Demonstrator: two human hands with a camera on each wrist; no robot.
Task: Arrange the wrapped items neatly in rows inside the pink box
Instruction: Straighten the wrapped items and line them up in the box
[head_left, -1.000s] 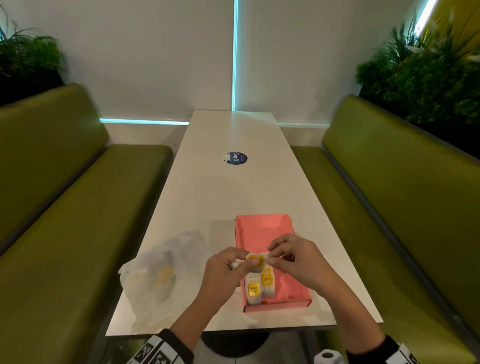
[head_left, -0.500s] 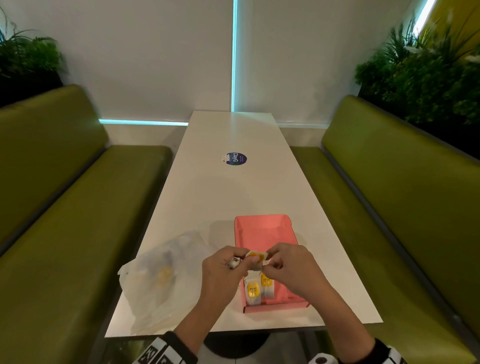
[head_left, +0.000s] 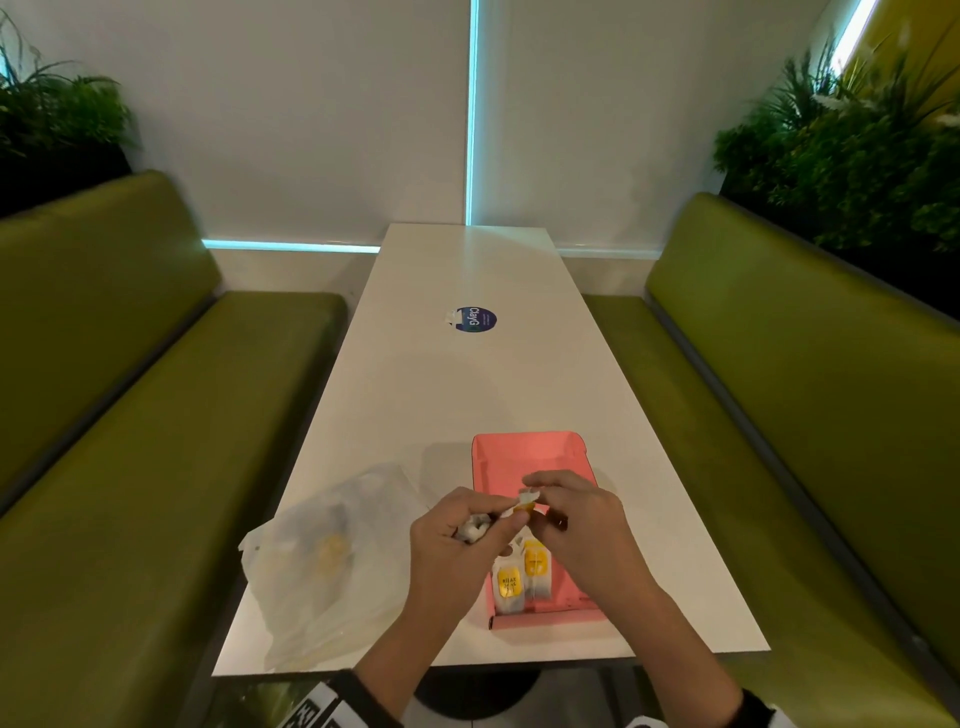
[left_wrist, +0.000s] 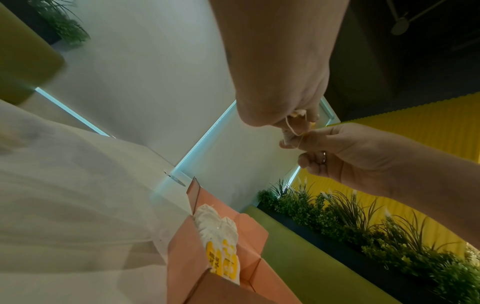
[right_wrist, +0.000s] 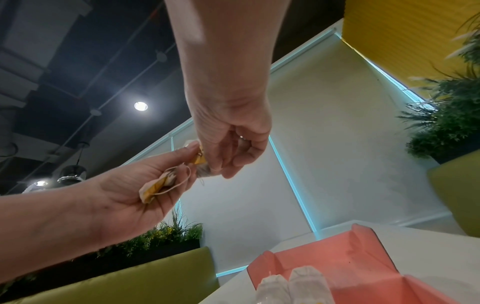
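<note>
The pink box (head_left: 530, 457) lies open on the white table (head_left: 467, 374), with two wrapped tea bags with yellow labels (head_left: 522, 579) side by side at its near left. Just above them my left hand (head_left: 511, 514) and right hand (head_left: 535, 493) both pinch one wrapped tea bag (head_left: 525, 503) between fingertips. In the right wrist view my left hand (right_wrist: 182, 162) also holds another tea bag with a yellow tag (right_wrist: 155, 186) and a loop of string in its palm. My right hand (right_wrist: 215, 166) pinches the shared bag from above. The box (right_wrist: 363, 257) lies below.
A crumpled clear plastic bag (head_left: 327, 561) lies left of the box, reaching the table's near edge. A round blue sticker (head_left: 475, 318) sits mid-table. Green benches (head_left: 130, 415) flank the table on both sides, with plants (head_left: 857, 156) behind them.
Both hands stay over the near part of the box. They have lifted the pinched tea bag slightly and turned it between their fingertips.
</note>
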